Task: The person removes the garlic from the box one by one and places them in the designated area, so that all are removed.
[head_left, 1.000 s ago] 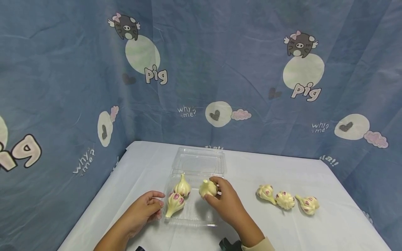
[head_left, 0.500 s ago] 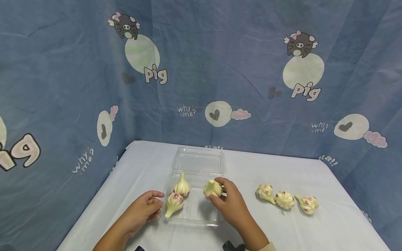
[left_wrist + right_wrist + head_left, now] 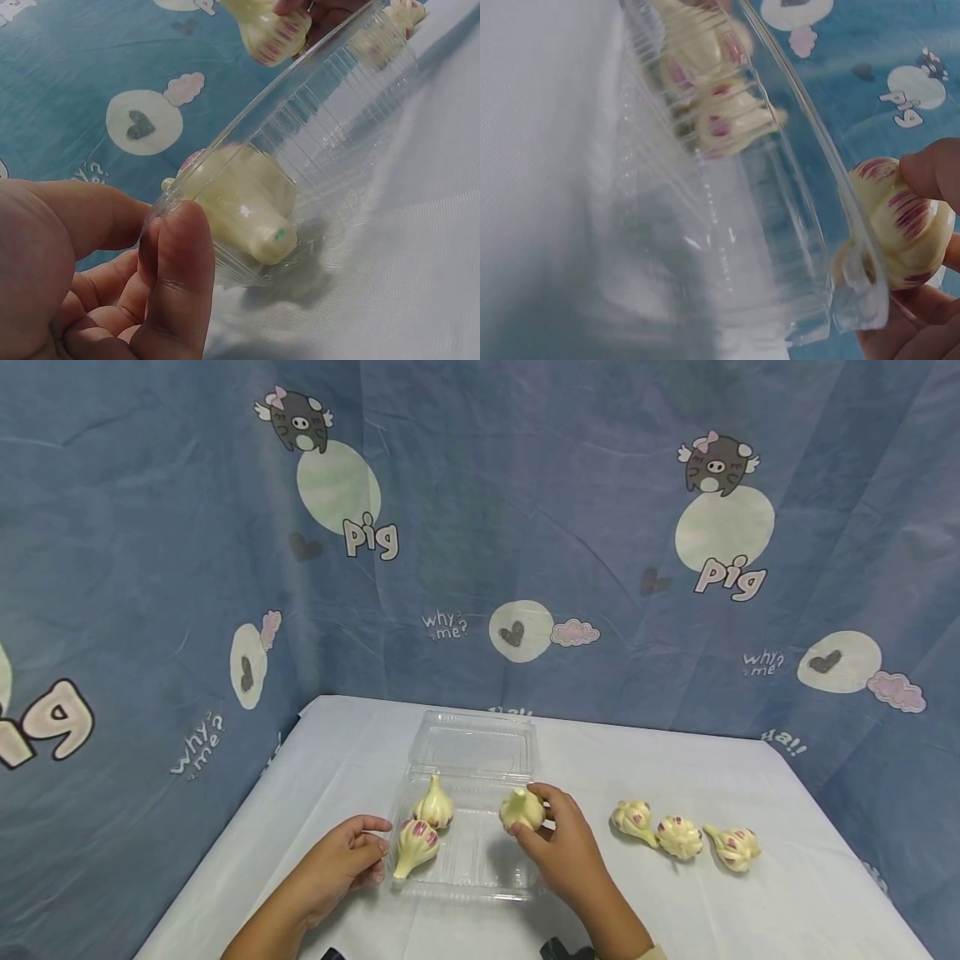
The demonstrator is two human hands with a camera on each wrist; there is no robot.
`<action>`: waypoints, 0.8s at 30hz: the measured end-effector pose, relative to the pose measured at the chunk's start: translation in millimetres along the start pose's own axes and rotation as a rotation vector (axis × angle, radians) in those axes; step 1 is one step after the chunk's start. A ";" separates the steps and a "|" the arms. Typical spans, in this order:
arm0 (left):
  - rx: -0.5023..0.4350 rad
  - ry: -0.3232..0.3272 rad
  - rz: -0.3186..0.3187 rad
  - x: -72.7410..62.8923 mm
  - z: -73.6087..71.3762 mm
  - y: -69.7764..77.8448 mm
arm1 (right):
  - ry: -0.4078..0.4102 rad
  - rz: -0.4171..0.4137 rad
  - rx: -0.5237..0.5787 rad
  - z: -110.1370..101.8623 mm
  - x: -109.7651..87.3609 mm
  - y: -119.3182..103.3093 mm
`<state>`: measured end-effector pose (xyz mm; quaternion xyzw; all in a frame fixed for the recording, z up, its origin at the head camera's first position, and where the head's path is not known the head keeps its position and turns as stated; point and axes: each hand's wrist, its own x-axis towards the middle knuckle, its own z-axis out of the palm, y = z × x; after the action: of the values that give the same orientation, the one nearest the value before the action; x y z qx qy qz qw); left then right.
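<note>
My right hand (image 3: 570, 852) holds a cream garlic bulb (image 3: 521, 811) with purple streaks, stem up, over the right side of a clear plastic container (image 3: 468, 868). In the right wrist view, thumb and fingers grip that garlic bulb (image 3: 901, 225) above the container's rim. My left hand (image 3: 337, 867) pinches the container's left rim between thumb and finger, as the left wrist view shows. Two garlic bulbs sit in the container's left half: one stands stem up (image 3: 434, 803), the other lies (image 3: 416, 846) with its stem toward me.
The container's hinged lid (image 3: 474, 745) lies open behind it. To the right, three garlic bulbs (image 3: 680, 837) lie in a row on the white tablecloth (image 3: 810, 877). A blue printed curtain (image 3: 600, 510) stands behind and at the left.
My right hand has moved to the right with the garlic bulb, from the container's middle to its right side. The left hand and the other bulbs look unmoved.
</note>
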<state>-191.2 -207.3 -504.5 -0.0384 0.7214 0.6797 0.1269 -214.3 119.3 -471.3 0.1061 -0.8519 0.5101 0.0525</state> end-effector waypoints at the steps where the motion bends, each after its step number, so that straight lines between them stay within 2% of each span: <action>1: 0.000 -0.001 0.001 -0.1 0.1 0.1 | 0.005 0.004 -0.002 -0.6 -0.1 0.8; 16: -0.003 -0.011 0.006 -0.8 0.9 0.5 | 0.057 0.049 0.010 -8.6 -2.6 6.8; 24: -0.004 -0.005 0.002 0.2 -0.1 2.6 | 0.084 0.043 0.017 -12.9 -1.1 8.4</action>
<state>-192.0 -207.1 -502.1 -0.0364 0.7196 0.6815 0.1279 -215.4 134.7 -472.6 0.0670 -0.8466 0.5224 0.0764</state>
